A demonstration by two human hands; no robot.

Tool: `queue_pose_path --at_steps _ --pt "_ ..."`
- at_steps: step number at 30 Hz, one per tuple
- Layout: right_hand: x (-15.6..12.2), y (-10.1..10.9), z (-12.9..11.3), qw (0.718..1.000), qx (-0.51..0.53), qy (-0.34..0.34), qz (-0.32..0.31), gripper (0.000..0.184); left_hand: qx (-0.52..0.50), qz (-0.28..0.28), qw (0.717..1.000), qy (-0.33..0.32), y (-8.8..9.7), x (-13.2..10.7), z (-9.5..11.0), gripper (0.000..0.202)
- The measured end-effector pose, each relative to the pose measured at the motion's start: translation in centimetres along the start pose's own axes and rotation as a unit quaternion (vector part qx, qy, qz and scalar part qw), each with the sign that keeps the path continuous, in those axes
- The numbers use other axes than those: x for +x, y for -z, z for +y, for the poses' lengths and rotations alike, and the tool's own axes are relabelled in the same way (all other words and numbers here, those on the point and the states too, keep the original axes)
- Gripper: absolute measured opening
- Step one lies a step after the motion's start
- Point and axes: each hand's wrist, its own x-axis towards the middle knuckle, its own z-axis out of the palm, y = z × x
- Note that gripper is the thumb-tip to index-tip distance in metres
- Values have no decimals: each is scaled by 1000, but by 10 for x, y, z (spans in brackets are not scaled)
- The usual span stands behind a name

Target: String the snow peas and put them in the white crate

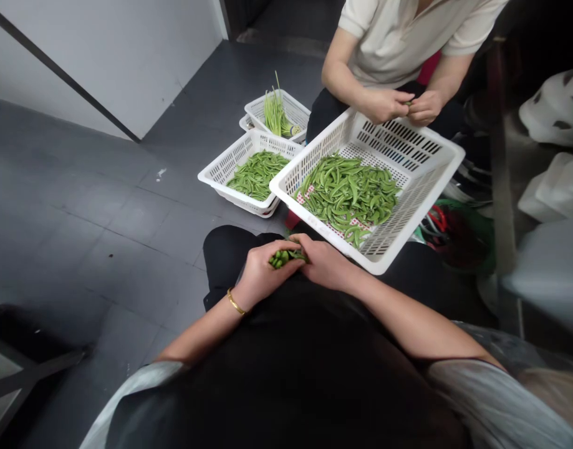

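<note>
My left hand [259, 269], with a gold bangle at the wrist, is closed round a small bunch of green pea pods [282, 256] over my lap. My right hand [324, 262] is closed too, pinching the same bunch at its right end. Just beyond my hands a large white slotted basket [414, 206] holds a heap of green pods [349, 195] and rests tilted between me and another person.
A second white basket [221, 171] with pods sits on the dark tiled floor to the left, and a smaller one [295, 111] behind it holds stringy green trimmings. Opposite me a seated person's hands [405, 105] work on a pod. White bags lie at the right.
</note>
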Motion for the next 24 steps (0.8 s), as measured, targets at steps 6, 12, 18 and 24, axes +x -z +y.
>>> queue_pose_path --at_steps 6,12,18,24 --pt "-8 11 -4 991 98 89 -21 23 -245 76 954 157 10 8 -7 18" --pt "-19 16 -3 978 32 179 102 24 -360 92 906 204 20 13 -11 25" --pt "-20 13 -7 958 11 285 -32 27 -342 27 906 249 4 7 -8 28" --pt "-18 7 -2 910 276 269 -151 32 -320 -105 918 209 10 2 -6 26"
